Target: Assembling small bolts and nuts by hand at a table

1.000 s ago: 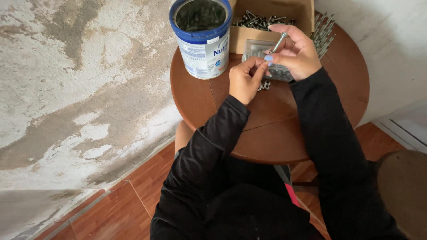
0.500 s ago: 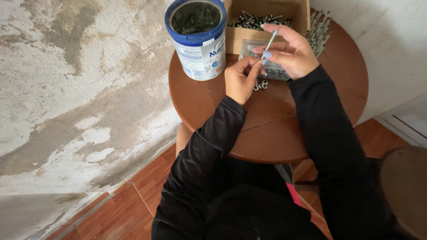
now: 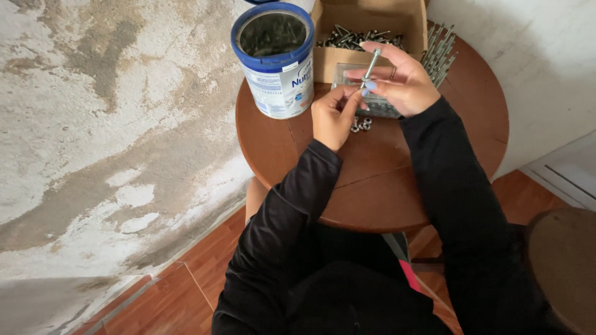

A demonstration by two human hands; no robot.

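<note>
Black sleeves fill the lower centre of the frame and run upward to a round brown wooden table (image 3: 372,180).

Left hand (image 3: 332,115): positioned at upper centre, just left of the right hand. Its thumb and fingertips are pinched together at the lower end of a long metal bolt (image 3: 370,67). Whether a small nut sits between the fingertips cannot be determined.

Right hand (image 3: 403,84): positioned immediately right of the left hand, fingers curled and closed around the bolt's lower shank. The bolt's long axis runs steeply from lower left to upper right, nearly upright, with its free end rising above both hands. The lower end of the bolt lies between the two hands; the left fingertips are the nearer to that end, approaching it from the lower left along the axis.

Below the hands, a few small loose nuts (image 3: 361,125) lie on the table surface. Behind the right hand sits a small clear plastic box (image 3: 347,73), partly hidden.

Farther up the frame, a blue-rimmed cylindrical tin (image 3: 274,59) stands upright at the left of the table, open at the top. Beside it on the right, an open cardboard box (image 3: 372,25) holds a heap of bolts. More long bolts (image 3: 439,57) lie in a row at the box's right side.
</note>
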